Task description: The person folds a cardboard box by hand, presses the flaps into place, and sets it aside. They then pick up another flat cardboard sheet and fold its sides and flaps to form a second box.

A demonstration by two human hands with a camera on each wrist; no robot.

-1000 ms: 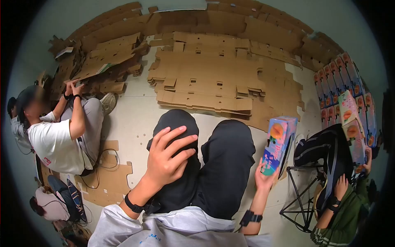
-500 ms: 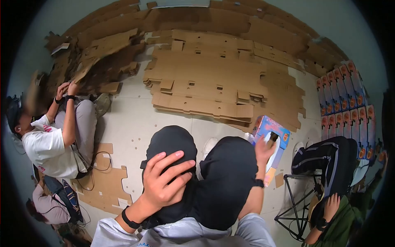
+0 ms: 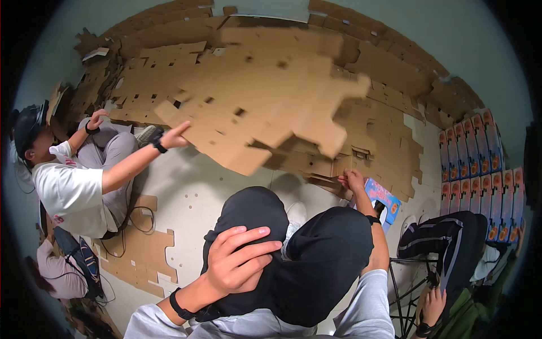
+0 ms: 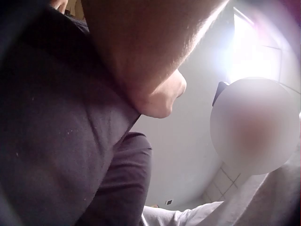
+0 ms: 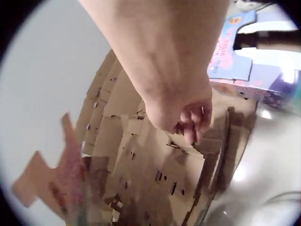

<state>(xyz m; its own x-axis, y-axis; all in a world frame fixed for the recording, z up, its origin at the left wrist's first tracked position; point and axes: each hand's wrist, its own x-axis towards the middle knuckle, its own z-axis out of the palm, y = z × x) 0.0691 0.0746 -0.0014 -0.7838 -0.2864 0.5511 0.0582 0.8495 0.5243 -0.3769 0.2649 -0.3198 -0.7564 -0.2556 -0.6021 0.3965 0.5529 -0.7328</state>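
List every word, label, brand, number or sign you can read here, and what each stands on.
No text reads clearly.
Blue and pink box near the right hand: pink lettering, too blurred to read.
Stacked boxes: pink markings, too small to read.
White T-shirt at left: reddish print, too small to read.

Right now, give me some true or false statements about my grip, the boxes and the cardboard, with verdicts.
1. Your left grip rests on your left leg. True.
2. The printed box is in your lap. False: the printed box is beside your right arm.
3. Your right grip pinches the edge of the cardboard pile. True.
4. The rows of boxes are at the left of the head view. False: the rows of boxes are at the right.
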